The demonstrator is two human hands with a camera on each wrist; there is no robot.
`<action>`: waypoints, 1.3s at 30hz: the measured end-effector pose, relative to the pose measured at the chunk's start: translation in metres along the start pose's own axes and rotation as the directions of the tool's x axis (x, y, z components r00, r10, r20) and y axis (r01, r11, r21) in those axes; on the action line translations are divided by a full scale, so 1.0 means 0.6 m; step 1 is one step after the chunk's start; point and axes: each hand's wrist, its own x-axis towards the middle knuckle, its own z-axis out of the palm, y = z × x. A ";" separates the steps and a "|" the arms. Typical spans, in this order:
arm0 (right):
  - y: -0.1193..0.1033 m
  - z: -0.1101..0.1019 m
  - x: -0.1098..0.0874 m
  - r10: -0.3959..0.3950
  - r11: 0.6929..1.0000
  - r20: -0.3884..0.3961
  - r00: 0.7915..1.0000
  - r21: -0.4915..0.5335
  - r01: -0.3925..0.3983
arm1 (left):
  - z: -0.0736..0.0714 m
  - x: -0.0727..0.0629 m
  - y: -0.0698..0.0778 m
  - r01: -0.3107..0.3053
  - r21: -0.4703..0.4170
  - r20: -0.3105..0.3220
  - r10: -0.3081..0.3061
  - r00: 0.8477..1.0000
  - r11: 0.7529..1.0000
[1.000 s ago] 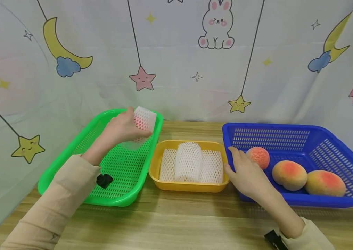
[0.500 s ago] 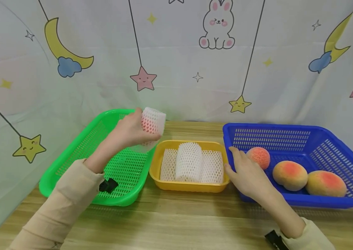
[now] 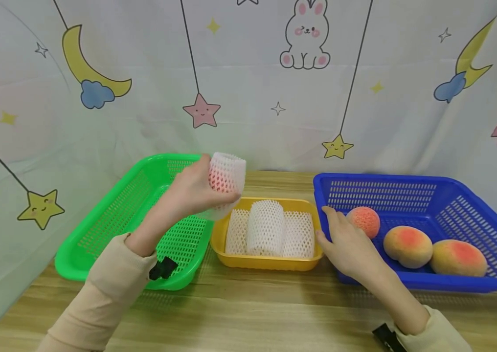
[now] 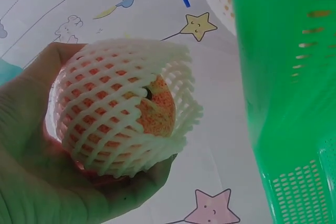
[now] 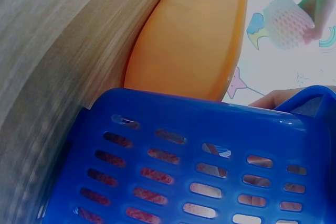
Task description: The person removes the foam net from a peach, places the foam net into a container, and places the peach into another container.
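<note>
In the head view my left hand (image 3: pixel 200 188) grips a fruit in a white foam net sleeve (image 3: pixel 227 175), held above the right rim of the green basket (image 3: pixel 65 261). The left wrist view shows the fruit (image 4: pixel 158 109), red-speckled with a dark stem, through the sleeve's open end. Thumb and fingers wrap round the net. My right hand (image 3: pixel 351 247) rests over the left rim of the blue basket (image 3: pixel 455 188), beside a pinkish-red speckled round fruit (image 3: pixel 364 221). Some of its fingers are hidden behind the basket wall in the right wrist view.
Between the baskets stands a yellow tray (image 3: pixel 270 263) with several white foam net sleeves (image 3: pixel 265 227). Two peach-like fruits (image 3: pixel 408 246) lie in the blue basket. All stand on a wooden table (image 3: pixel 248 313) before a patterned white curtain (image 3: pixel 248 63).
My left hand has moved right with the netted fruit, from over the green basket's inside to its right rim near the tray. The right hand stays in place.
</note>
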 end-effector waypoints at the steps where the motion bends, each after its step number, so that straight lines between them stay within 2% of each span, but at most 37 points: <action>1: 0.000 0.000 0.000 0.001 1.000 0.002 1.000 0.001 -0.001 | 0.000 -0.003 0.004 -0.002 -0.006 0.000 0.002 1.000 1.000; 12: 0.001 -0.001 0.000 0.002 1.000 0.004 1.000 -0.001 -0.002 | -0.005 -0.038 0.046 -0.072 -0.059 -0.023 0.070 0.997 0.996; 21: 0.000 -0.002 0.000 0.004 1.000 0.010 1.000 -0.003 -0.004 | 0.003 -0.053 0.062 -0.093 -0.150 -0.060 0.085 0.995 0.984; 29: 0.001 -0.001 0.000 0.005 1.000 0.007 1.000 -0.009 -0.005 | 0.034 -0.059 0.070 -0.075 -0.350 -0.058 0.058 0.997 0.934; 34: 0.000 -0.001 0.000 0.003 1.000 0.005 1.000 -0.009 -0.003 | 0.055 -0.058 0.069 -0.065 -0.413 -0.069 0.040 0.997 0.908; 39: 0.000 -0.002 0.001 0.005 1.000 0.007 1.000 -0.012 -0.005 | 0.071 -0.058 0.067 -0.087 -0.475 -0.082 0.054 0.995 0.876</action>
